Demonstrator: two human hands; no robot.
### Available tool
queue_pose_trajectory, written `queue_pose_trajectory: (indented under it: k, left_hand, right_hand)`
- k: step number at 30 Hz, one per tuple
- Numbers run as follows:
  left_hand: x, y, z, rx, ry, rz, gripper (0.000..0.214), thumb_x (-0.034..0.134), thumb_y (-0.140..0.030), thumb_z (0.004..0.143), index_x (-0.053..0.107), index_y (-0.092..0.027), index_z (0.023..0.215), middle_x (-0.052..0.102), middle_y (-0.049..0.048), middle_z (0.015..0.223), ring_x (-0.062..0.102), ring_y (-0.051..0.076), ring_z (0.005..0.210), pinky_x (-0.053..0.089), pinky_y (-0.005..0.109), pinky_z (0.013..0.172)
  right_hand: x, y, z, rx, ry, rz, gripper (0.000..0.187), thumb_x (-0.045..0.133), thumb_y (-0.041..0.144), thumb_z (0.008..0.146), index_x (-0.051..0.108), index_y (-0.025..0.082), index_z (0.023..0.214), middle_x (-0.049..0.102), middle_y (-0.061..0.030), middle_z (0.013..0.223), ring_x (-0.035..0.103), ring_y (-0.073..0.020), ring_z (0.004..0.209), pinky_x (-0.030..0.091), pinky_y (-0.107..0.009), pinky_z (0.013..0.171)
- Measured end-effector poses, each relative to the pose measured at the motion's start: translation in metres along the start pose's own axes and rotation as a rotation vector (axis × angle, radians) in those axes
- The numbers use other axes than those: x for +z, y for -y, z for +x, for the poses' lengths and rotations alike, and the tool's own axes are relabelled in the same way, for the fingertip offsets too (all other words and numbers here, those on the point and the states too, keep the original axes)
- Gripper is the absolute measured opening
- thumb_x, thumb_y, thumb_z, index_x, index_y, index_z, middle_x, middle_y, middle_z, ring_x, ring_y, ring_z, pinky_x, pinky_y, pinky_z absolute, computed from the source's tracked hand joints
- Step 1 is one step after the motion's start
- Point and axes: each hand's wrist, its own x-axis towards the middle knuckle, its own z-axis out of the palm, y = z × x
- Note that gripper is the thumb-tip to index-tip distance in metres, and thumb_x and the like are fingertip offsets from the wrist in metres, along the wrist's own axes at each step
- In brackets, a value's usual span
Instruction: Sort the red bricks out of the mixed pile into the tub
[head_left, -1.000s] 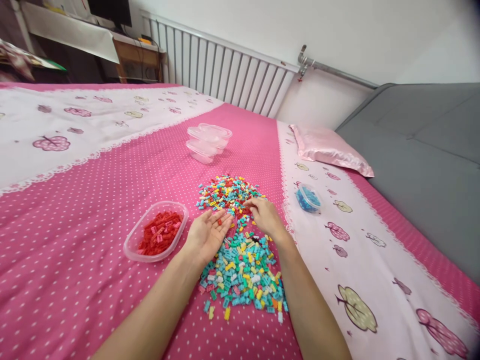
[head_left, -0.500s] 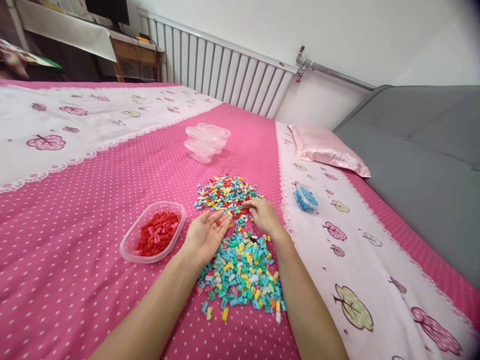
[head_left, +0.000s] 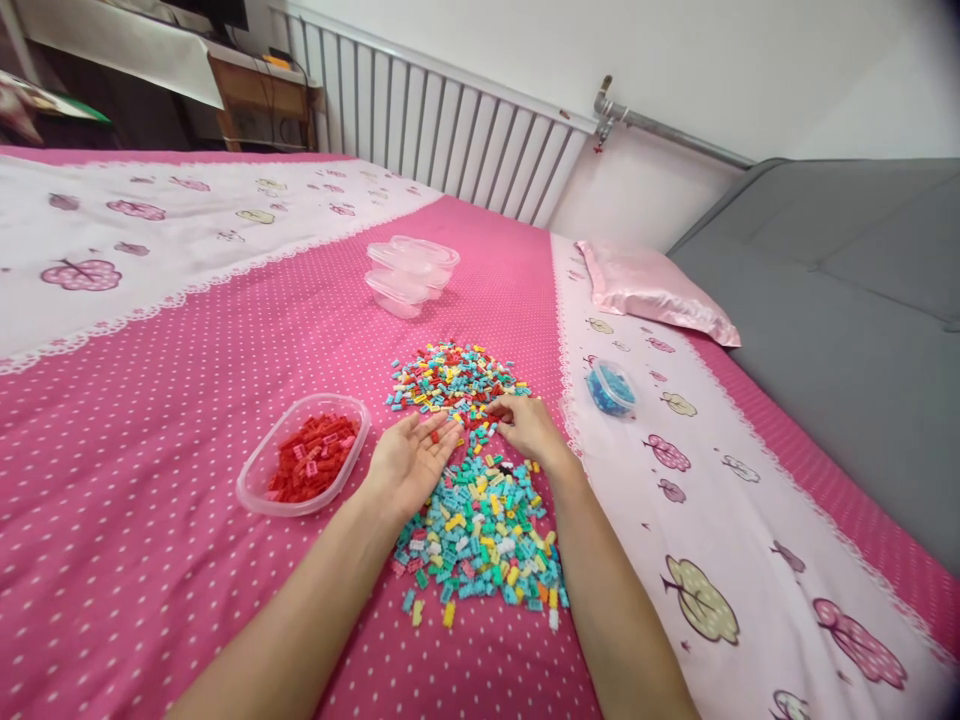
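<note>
Working Close, One Palm Turned Up

Our left hand (head_left: 409,468) lay palm upward, its fingers loosely stretched out and only slightly apart, with a small red brick (head_left: 435,437) resting on them. Our right hand (head_left: 529,430) was turned palm down just to the right of those fingers, its thumb and forefinger drawn narrow at the near edge of the far heap (head_left: 454,378); the tips were too small in view for us to tell whether they pinched anything.

That far heap lay just beyond the fingers of both hands — a mix of red, light blue, yellow and white. The near heap (head_left: 484,530) spread on our side of the fingers, mostly turquoise and green, with yellow, white and pink among it. Between the hands we saw a scatter of loose bricks (head_left: 480,435) that linked the two heaps.

To the left of the left fingers, and apart from them, stood a clear oval tub (head_left: 259,470) partly filled with red bricks (head_left: 315,462), a few pink ones on top. Well to the right of the right fingers we had a smaller tub (head_left: 628,384) with blue bricks (head_left: 609,394) inside. Far beyond the fingertips stood a cluster of clear containers (head_left: 411,278) — and past those, a white radiator (head_left: 442,120). A pink pillow (head_left: 656,290) lay farther off, beyond and to the right of the right fingers, near a grey headboard (head_left: 840,260). Beneath the fingers ran a pink bedspread (head_left: 172,440) with white dots.
</note>
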Motion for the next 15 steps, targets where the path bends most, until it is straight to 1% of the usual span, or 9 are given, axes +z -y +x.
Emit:
queue_pose_trajectory:
  k: [4,8,11,15]
  left_hand:
    - [0.0002,0.0001,-0.0001,0.003,0.001,-0.002,0.040,0.033,-0.021,0.089,0.045,0.001,0.120,0.054,0.0224,0.112,0.054,0.026,0.108,0.055,0.025,0.072]
    - [0.0012,-0.0001,-0.0008,-0.006,-0.010,-0.009,0.039,0.034,-0.021,0.089,0.047,-0.002,0.119,0.056,0.0207,0.110,0.055,0.025,0.107,0.055,0.025,0.073]
    - [0.0013,-0.0001,-0.0012,-0.006,-0.009,-0.006,0.039,0.035,-0.021,0.088,0.047,-0.001,0.119,0.056,0.0208,0.109,0.055,0.025,0.107,0.055,0.025,0.073]
    - [0.0004,0.0005,-0.0011,-0.011,-0.007,0.001,0.038,0.035,-0.021,0.088,0.048,-0.003,0.118,0.056,0.0202,0.110,0.055,0.025,0.107,0.055,0.025,0.073]
  right_hand:
    - [0.0008,0.0013,0.0007,-0.012,-0.014,-0.019,0.025,0.058,0.007,0.068,0.067,0.019,0.089,0.069,-0.0022,0.082,0.062,-0.0130,0.073,0.048,-0.025,0.072]
    - [0.0003,0.0041,-0.0003,-0.032,-0.011,-0.043,0.025,0.060,0.011,0.069,0.067,0.022,0.091,0.069,-0.0013,0.083,0.062,-0.0133,0.075,0.047,-0.025,0.072]
    - [0.0006,0.0047,-0.0011,-0.013,-0.013,-0.062,0.020,0.059,0.012,0.071,0.067,0.021,0.086,0.069,-0.0013,0.080,0.062,-0.0135,0.074,0.047,-0.025,0.072]
    - [0.0019,0.0030,-0.0005,0.029,-0.044,-0.097,0.013,0.058,0.015,0.073,0.068,0.021,0.079,0.070,-0.0023,0.079,0.062,-0.0142,0.072,0.046,-0.026,0.072]
